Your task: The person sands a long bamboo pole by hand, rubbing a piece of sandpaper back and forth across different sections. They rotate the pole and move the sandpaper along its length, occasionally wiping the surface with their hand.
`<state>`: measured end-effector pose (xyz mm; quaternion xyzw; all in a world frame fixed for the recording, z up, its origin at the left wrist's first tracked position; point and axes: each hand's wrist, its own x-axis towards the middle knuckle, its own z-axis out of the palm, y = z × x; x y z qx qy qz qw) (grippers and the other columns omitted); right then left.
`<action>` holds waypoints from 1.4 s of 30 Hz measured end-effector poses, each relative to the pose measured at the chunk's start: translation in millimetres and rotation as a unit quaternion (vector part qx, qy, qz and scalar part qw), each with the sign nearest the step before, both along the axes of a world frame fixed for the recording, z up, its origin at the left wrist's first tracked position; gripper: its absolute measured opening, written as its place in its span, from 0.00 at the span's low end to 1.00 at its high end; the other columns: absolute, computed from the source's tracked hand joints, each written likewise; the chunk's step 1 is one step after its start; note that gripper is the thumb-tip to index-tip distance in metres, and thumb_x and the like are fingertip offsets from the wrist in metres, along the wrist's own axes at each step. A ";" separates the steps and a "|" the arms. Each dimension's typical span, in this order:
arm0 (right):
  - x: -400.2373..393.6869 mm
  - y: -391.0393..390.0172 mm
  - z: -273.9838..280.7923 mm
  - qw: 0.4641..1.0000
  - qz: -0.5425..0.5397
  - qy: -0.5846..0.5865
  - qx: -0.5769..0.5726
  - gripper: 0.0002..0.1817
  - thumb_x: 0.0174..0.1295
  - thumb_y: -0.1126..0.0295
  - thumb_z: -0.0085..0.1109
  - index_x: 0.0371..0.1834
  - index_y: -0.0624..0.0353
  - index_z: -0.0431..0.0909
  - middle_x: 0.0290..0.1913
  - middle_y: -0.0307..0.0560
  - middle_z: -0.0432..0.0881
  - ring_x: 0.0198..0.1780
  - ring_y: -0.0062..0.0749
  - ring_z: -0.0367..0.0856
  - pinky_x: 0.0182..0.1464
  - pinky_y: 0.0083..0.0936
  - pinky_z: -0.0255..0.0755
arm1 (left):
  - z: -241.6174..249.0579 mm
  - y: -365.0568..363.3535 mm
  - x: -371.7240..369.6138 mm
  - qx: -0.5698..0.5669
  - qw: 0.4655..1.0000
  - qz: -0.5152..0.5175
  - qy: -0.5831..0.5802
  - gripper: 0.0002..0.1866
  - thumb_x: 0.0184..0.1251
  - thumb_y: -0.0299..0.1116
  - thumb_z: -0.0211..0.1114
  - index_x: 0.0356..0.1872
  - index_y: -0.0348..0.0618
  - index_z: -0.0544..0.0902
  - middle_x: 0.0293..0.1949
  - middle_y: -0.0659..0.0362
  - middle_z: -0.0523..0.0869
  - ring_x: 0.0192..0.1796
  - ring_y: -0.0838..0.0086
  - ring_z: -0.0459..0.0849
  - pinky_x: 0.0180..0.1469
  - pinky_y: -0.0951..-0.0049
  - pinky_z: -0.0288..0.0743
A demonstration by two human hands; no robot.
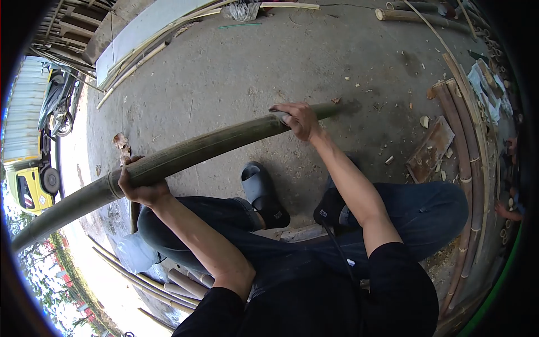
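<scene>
A long, thick green bamboo pole (208, 143) runs slantwise across the view, from the lower left edge up to the right. My left hand (143, 185) grips it from underneath, just right of a node ring, with the thumb up its near side. Farther right, my right hand (301, 121) is closed over the top of the pole. Something small and greyish (279, 117) shows under its fingers, too little to name. The pole's right end reaches a dark patch of floor beyond my right hand.
My feet in grey sandals (261, 191) rest on the concrete floor (224, 84). Brown bamboo poles (460, 135) and a wooden block (430, 149) lie at right, among chips. Several bamboo pieces (185, 283) and a plastic jug (136, 254) are at lower left; a yellow truck (33, 188) stands outside.
</scene>
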<state>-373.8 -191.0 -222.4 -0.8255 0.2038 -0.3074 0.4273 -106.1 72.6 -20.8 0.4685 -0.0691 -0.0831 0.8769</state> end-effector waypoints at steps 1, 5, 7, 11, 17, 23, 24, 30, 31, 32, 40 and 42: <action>11.6 17.1 20.1 0.999 0.043 -0.009 0.011 0.28 0.60 0.50 0.47 0.56 0.54 0.84 0.49 0.53 0.85 0.62 0.52 0.78 0.68 0.45 0.66 | -0.6 -0.2 -1.2 -0.002 1.000 0.007 0.004 0.21 0.54 0.43 0.68 0.45 0.40 0.83 0.40 0.54 0.86 0.45 0.65 0.85 0.56 0.65 0.78; 18.9 52.3 16.5 0.976 -0.048 -0.053 -0.205 0.32 0.62 0.46 0.54 0.68 0.47 0.76 0.66 0.47 0.77 0.62 0.47 0.77 0.69 0.53 0.62 | -8.0 10.4 9.5 0.004 1.000 -0.021 -0.002 0.21 0.54 0.43 0.68 0.45 0.39 0.83 0.40 0.54 0.86 0.45 0.65 0.85 0.56 0.64 0.78; 2.4 34.5 -9.2 0.973 -0.124 -0.048 -0.189 0.28 0.68 0.44 0.51 0.65 0.45 0.79 0.60 0.45 0.81 0.62 0.44 0.78 0.70 0.52 0.61 | -9.4 8.7 11.0 0.008 1.000 0.003 0.012 0.21 0.54 0.44 0.68 0.44 0.40 0.83 0.39 0.54 0.86 0.45 0.65 0.85 0.57 0.63 0.78; -58.2 -51.4 -109.0 0.966 -0.254 0.027 0.039 0.24 0.77 0.53 0.44 0.45 0.52 0.91 0.47 0.47 0.89 0.58 0.43 0.81 0.66 0.40 0.66 | -16.1 11.3 12.7 0.000 0.999 0.020 0.027 0.20 0.54 0.44 0.68 0.43 0.40 0.83 0.39 0.54 0.86 0.45 0.64 0.85 0.56 0.62 0.78; -18.0 -11.7 -43.6 0.984 -0.160 0.072 -0.032 0.18 0.70 0.55 0.50 0.48 0.48 0.90 0.47 0.42 0.90 0.51 0.41 0.84 0.64 0.40 0.65 | -13.2 7.3 11.4 -0.005 1.000 0.002 0.012 0.21 0.53 0.43 0.67 0.45 0.40 0.83 0.38 0.55 0.86 0.45 0.64 0.85 0.56 0.61 0.78; 32.7 43.4 21.4 0.993 -0.063 -0.084 -0.053 0.27 0.64 0.47 0.53 0.54 0.52 0.87 0.63 0.48 0.84 0.66 0.50 0.80 0.72 0.51 0.65 | -3.9 3.8 4.8 0.004 1.000 0.016 0.014 0.20 0.54 0.42 0.67 0.45 0.41 0.83 0.39 0.55 0.86 0.45 0.64 0.85 0.55 0.62 0.78; 23.2 26.8 5.2 0.992 -0.098 -0.061 -0.050 0.27 0.64 0.46 0.53 0.54 0.53 0.87 0.63 0.48 0.84 0.66 0.51 0.80 0.73 0.50 0.63 | -7.8 3.7 8.1 0.000 1.000 0.023 0.013 0.20 0.54 0.42 0.67 0.45 0.41 0.83 0.39 0.54 0.86 0.45 0.64 0.85 0.55 0.63 0.78; -70.7 -58.7 -127.9 0.965 -0.229 0.105 -0.075 0.27 0.69 0.45 0.46 0.50 0.54 0.86 0.56 0.47 0.87 0.64 0.47 0.79 0.76 0.42 0.57 | -11.5 6.8 6.7 -0.010 1.000 0.016 0.017 0.19 0.54 0.42 0.67 0.42 0.39 0.83 0.38 0.53 0.85 0.44 0.64 0.84 0.56 0.63 0.78; -63.8 -55.2 -118.3 0.971 -0.206 0.090 -0.085 0.26 0.70 0.45 0.45 0.49 0.53 0.86 0.54 0.45 0.87 0.63 0.46 0.80 0.74 0.43 0.60 | -11.1 4.8 8.0 -0.010 1.000 0.016 0.014 0.19 0.54 0.42 0.67 0.42 0.39 0.83 0.38 0.53 0.85 0.44 0.64 0.85 0.55 0.63 0.78; -60.6 -43.9 -106.5 0.976 -0.179 0.081 -0.090 0.26 0.71 0.46 0.45 0.49 0.53 0.86 0.52 0.44 0.88 0.62 0.44 0.80 0.72 0.43 0.62 | -12.9 8.3 6.3 -0.005 1.000 0.019 0.016 0.19 0.54 0.42 0.67 0.41 0.39 0.83 0.38 0.53 0.85 0.44 0.64 0.85 0.55 0.63 0.78; 33.5 33.7 37.1 0.999 -0.022 0.010 -0.021 0.27 0.71 0.43 0.47 0.40 0.54 0.88 0.36 0.53 0.88 0.41 0.50 0.87 0.49 0.42 0.77 | 2.6 0.4 -5.8 0.004 1.000 -0.003 -0.007 0.22 0.54 0.44 0.67 0.46 0.41 0.82 0.38 0.55 0.85 0.45 0.65 0.85 0.55 0.65 0.77; 12.7 1.5 5.1 0.988 -0.025 0.150 0.019 0.24 0.71 0.45 0.49 0.37 0.53 0.86 0.35 0.53 0.88 0.40 0.51 0.87 0.46 0.43 0.78 | -2.0 5.0 -5.1 -0.005 1.000 -0.015 -0.009 0.22 0.55 0.44 0.67 0.47 0.41 0.82 0.39 0.55 0.85 0.45 0.65 0.85 0.54 0.65 0.78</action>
